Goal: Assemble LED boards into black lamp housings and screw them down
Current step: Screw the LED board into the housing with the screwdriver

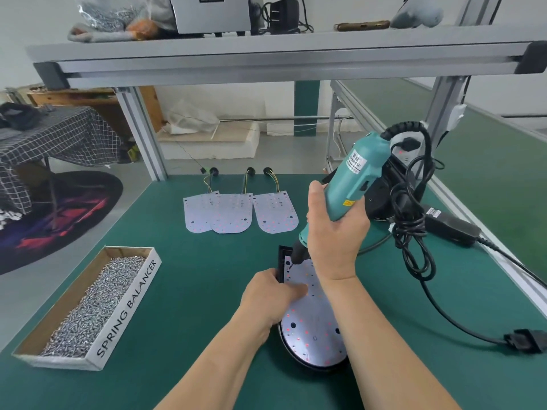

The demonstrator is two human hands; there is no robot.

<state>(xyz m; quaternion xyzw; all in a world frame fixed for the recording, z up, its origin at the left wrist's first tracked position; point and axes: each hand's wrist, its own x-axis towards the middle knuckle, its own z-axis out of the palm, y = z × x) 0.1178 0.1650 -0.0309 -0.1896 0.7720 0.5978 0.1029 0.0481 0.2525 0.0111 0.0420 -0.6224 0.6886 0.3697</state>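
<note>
While the green mat (192,291) carries the black lamp housing (297,363) lengthwise away from me, LED board (313,329) inside, my left hand (272,294) grips its left edge. My right hand (334,232) grips the screwdriver (355,184), bit (291,263) at the far-left corner.

A checked tablecloth (59,137) hangs at left near a dark round rug (62,220); a shelf (266,51) spans overhead.

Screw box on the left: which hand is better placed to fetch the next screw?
Probably the left hand: it lies nearer the screw box and only holds the lamp housing. The right hand grips the electric screwdriver.
</note>
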